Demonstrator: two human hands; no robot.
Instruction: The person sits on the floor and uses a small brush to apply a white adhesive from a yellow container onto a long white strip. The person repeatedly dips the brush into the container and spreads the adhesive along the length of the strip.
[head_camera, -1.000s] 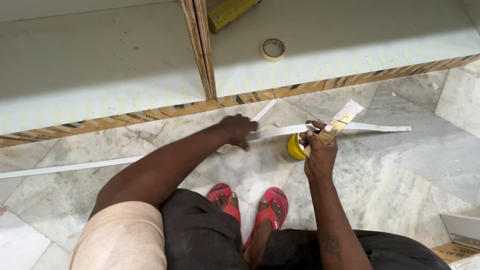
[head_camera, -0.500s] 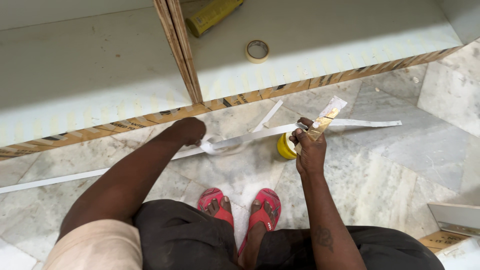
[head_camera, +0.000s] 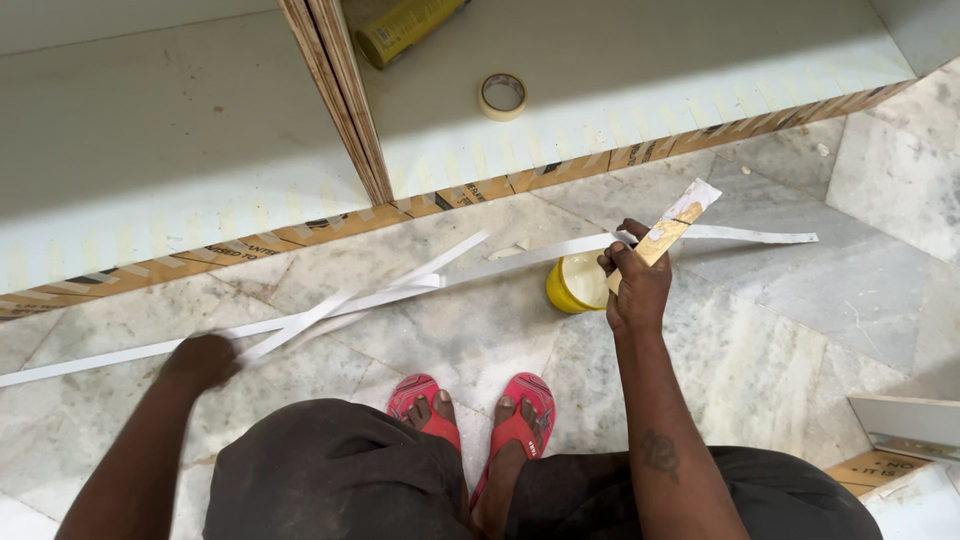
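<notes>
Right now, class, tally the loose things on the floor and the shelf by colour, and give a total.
White: 1, the long edging strip on the floor.
Yellow: 2, the tub on the floor and the can on the shelf.
Beige: 1, the tape roll on the shelf.
Red: 2, the sandals.
Total: 6

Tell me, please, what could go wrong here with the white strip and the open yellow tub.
The right hand holds a glue-smeared scraper right above the open yellow tub; a drip or a knock could probably soil the marble floor. The left hand grips the long white strip, which looks twisted; it might kink, or sweep against the tub.
</notes>
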